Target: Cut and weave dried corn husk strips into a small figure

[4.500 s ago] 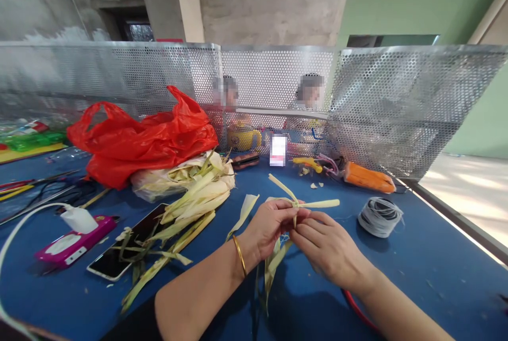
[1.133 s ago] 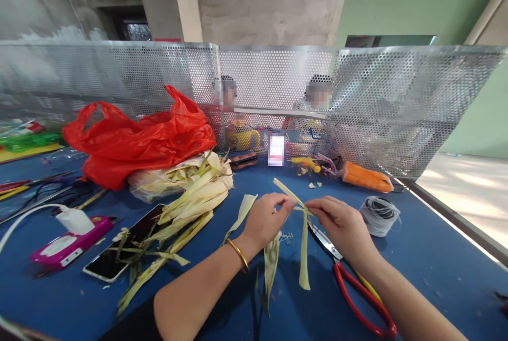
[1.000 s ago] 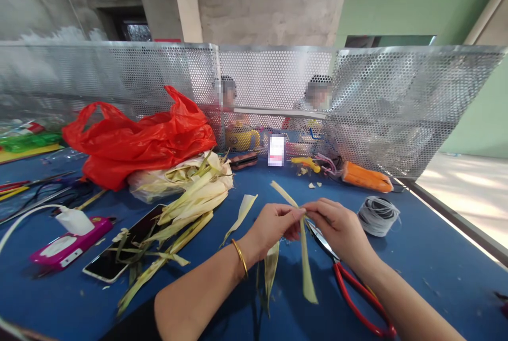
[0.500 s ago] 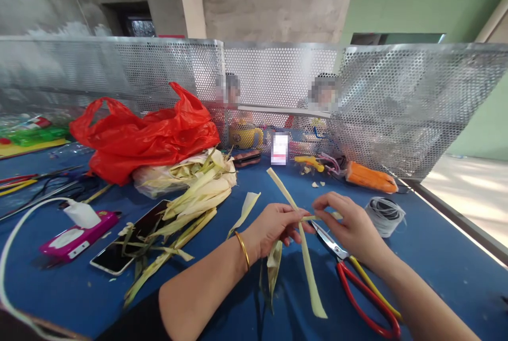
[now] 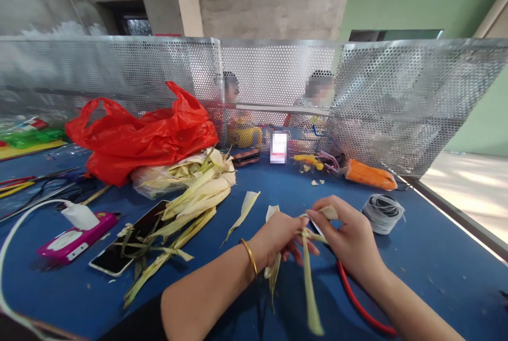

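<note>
My left hand [image 5: 283,238], with a gold bangle at the wrist, pinches pale corn husk strips [image 5: 310,288] where they cross. One strip hangs down toward the table's front, and other husk ends poke out behind and below the fingers. Close by on the right, my right hand [image 5: 343,230] is closed on another end of the husk, drawn across between the two hands. Scissors [image 5: 357,298] with red and yellow handles lie beneath my right hand, which covers much of them. A loose husk piece [image 5: 244,213] rests left of my hands.
A husk pile [image 5: 202,187] lies left, beside a red plastic bag [image 5: 146,135] and over a phone [image 5: 115,256]. Further left is a magenta power strip [image 5: 75,238]. A grey cord roll [image 5: 383,214] stands right. Behind a perforated metal screen [image 5: 278,74] sit two people.
The long strip that stuck up past my left hand is now folded at the crossing and hangs downward. My right hand has shifted slightly, covering more of the scissors.
</note>
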`<state>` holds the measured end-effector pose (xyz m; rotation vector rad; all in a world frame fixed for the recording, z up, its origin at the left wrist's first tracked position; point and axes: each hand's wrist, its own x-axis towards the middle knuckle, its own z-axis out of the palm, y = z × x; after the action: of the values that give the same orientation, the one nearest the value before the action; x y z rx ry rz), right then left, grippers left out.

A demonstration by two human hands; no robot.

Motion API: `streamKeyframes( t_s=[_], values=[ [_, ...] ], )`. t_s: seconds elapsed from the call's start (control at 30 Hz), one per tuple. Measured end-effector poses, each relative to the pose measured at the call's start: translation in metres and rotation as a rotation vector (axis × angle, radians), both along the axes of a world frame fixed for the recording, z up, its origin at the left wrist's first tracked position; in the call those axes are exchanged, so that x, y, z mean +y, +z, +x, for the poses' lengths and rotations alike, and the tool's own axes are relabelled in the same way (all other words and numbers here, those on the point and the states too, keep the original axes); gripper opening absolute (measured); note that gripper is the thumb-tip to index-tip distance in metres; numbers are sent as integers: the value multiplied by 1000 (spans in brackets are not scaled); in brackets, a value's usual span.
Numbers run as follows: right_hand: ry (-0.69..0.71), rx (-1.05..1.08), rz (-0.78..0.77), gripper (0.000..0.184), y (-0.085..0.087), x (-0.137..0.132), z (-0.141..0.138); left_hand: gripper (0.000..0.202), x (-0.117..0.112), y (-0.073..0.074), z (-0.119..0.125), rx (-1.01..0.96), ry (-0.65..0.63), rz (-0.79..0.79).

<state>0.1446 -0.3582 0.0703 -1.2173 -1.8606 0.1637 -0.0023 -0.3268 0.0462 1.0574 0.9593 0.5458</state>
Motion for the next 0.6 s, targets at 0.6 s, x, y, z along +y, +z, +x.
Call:
streamKeyframes(
  t_s=[0.6],
  values=[
    [-10,-789,489,24,-31,1,-17,25,10,7,-2,-559,453,-279]
  ],
)
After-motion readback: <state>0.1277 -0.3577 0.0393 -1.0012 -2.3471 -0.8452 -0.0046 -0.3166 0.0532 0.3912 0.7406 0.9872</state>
